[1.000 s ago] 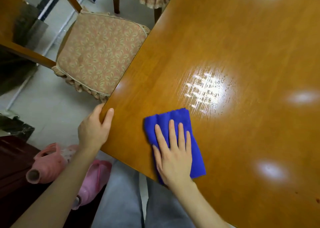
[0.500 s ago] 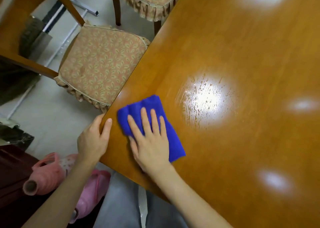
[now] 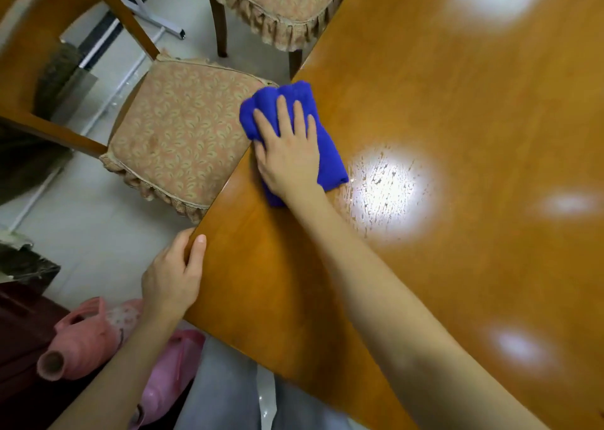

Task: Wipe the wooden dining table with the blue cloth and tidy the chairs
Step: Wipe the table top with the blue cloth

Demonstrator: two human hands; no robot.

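Closest in, the left hand [image 3: 171,279] grips the wooden dining table [image 3: 474,119] at its near corner, fingers wrapped round the edge. Just past it the right hand [image 3: 287,155] lies flat, fingers straight and a bit spread, pressing the folded blue cloth [image 3: 330,161] down right at the table edge. The cloth pokes out slightly over the floral-cushioned chair [image 3: 183,135] to that hand's left. A second cushioned chair [image 3: 287,1] sits further out beyond the fingertips.
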